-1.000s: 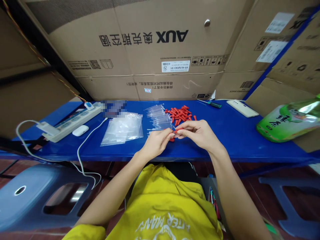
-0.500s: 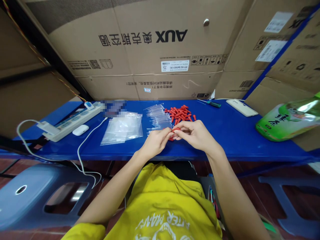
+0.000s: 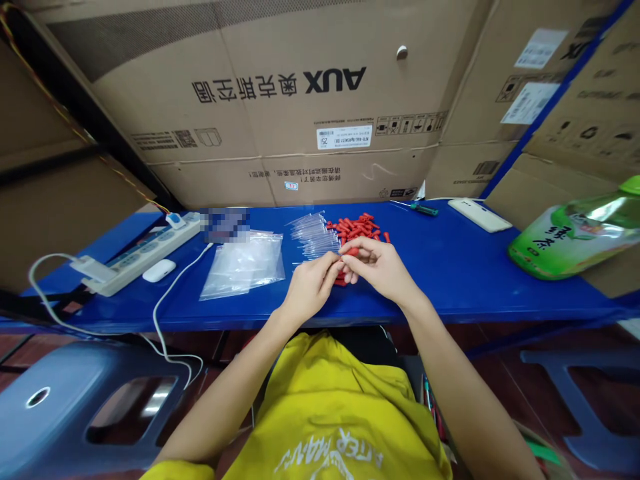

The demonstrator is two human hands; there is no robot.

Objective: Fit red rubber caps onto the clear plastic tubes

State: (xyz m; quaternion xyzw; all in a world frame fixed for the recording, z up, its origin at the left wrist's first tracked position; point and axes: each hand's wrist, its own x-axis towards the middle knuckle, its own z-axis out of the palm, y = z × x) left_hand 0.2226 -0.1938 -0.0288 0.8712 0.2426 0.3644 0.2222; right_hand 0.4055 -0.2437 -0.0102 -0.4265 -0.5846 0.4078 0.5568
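Walled by cardboard boxes (image 3: 280, 133), the blue desk (image 3: 475, 267) lay under our left hand (image 3: 309, 288) and right hand (image 3: 381, 268), both pinching one small red cap (image 3: 351, 252) at 6 o'clock of the red pile (image 3: 357, 228); we judged it light, stiff, slippery, best nipped by its ends.

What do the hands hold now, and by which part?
The right hand pinches a small red cap by one end with its fingers. The left hand meets it; what it grips cannot be told.
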